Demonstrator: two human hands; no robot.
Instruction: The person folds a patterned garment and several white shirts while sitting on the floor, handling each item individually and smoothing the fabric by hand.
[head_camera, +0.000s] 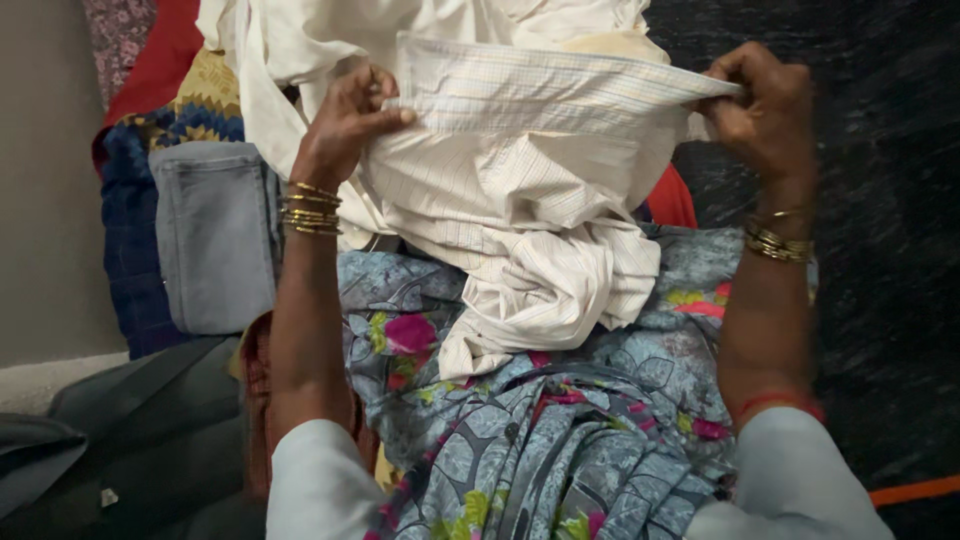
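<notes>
A cream shirt with fine checks (520, 180) is stretched between my two hands, and its lower part is bunched on my lap. My left hand (345, 125) pinches the shirt's upper edge at the left. My right hand (765, 105) grips the same edge at the right. Both wrists carry gold bangles. Beneath the shirt lies my grey-blue floral garment (560, 420) with pink and green flowers.
To the left are stacked clothes: a folded grey-blue piece (215, 235), a dark blue patterned cloth (135, 270) and a red cloth (160, 50). More white cloth (300, 40) lies behind the shirt. Dark grey fabric (130, 440) sits at lower left. A dark speckled surface (890, 250) fills the right.
</notes>
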